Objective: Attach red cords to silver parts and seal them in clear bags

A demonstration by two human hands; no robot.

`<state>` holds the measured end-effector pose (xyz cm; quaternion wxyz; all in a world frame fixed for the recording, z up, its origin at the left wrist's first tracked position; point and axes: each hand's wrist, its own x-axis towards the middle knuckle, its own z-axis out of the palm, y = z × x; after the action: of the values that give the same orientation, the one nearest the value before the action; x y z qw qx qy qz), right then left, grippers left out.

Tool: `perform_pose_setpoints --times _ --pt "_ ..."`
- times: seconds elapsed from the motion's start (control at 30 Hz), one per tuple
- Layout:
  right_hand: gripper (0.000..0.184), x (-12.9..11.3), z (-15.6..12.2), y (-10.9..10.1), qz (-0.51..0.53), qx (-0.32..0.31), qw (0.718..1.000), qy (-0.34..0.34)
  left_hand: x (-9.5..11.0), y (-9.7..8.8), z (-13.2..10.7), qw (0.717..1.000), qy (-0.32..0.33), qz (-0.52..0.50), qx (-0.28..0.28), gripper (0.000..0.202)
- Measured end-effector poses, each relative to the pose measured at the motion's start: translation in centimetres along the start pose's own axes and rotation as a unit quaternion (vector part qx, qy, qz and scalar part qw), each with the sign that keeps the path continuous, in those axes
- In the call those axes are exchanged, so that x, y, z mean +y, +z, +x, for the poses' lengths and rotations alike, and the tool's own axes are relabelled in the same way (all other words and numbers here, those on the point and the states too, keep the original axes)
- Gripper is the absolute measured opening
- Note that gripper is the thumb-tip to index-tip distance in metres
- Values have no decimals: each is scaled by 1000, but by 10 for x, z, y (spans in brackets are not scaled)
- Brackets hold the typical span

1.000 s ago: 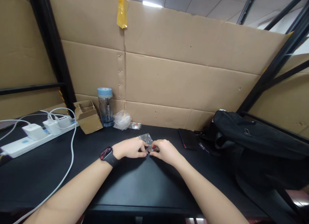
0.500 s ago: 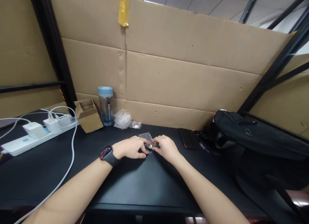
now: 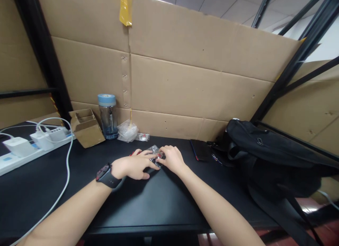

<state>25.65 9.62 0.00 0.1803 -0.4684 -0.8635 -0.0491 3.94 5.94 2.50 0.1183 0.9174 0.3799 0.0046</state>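
A small clear plastic bag (image 3: 153,149) lies on the black table between my two hands. My left hand (image 3: 137,165) is palm down with its fingers stretched out and apart, the fingertips resting at the bag. Something red (image 3: 131,154) shows just beyond its fingers, mostly hidden. With thumb and fingers closed, my right hand (image 3: 172,158) pinches a small shiny red-and-silver piece (image 3: 159,155) at the bag. Its exact kind is too small to tell, and the fingers cover part of it.
Behind my hands stand a blue-lidded water bottle (image 3: 108,117), an open cardboard box (image 3: 88,129), crumpled plastic bags (image 3: 127,131) and a small packet (image 3: 143,137). A white power strip (image 3: 10,163) with cables lies left. On the right are a dark flat case (image 3: 201,150) and a black backpack (image 3: 278,150).
My left hand has opened from curled fingers to a flatter, spread pose. My right hand keeps its pinch. The whole view has shifted, with things appearing farther left.
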Motion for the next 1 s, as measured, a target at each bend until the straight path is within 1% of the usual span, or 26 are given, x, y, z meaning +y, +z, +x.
perform_pose_setpoints --times 0.1,0.2,0.33,0.5,0.6,0.67,0.73,0.77,0.8,0.83,0.9,0.93,1.0 --pt "29 2 -3 -3 41 -17 999 -6 0 -2 1 999 -3 7 33 49" --pt "27 5 -7 -4 54 -14 998 5 2 0 3 998 -13 16 55 50" --pt "27 2 -8 -2 30 -5 999 11 5 4 4 999 -13 16 37 51" --pt "27 -3 1 7 -11 13 999 33 4 3 1 1000 -16 -1 -3 53" --pt "31 1 4 8 -4 22 999 45 0 -1 0 1000 -13 -1 1 51" --pt "38 8 2 2 52 6 999 5 -3 -5 1 1000 9 0 23 43" --pt "43 17 -3 -10 138 -17 988 -67 -5 -8 3 997 42 -10 57 35" --pt "40 22 -6 -16 177 -23 980 -93 -6 -8 5 995 51 -21 78 34" --pt "31 26 -9 -23 202 -26 973 -106 -6 -7 7 993 50 -32 102 36" --pt "23 29 -12 -28 216 -24 970 -112 -7 -6 9 990 40 -41 129 39" --pt "28 34 -17 -34 215 -24 969 -121 -7 0 15 983 9 -41 179 40" --pt "30 35 -18 -35 205 -24 971 -122 -7 4 18 980 -4 -35 196 36" --pt "33 36 -19 -32 183 -33 975 -119 -8 9 23 977 -13 -24 212 24"
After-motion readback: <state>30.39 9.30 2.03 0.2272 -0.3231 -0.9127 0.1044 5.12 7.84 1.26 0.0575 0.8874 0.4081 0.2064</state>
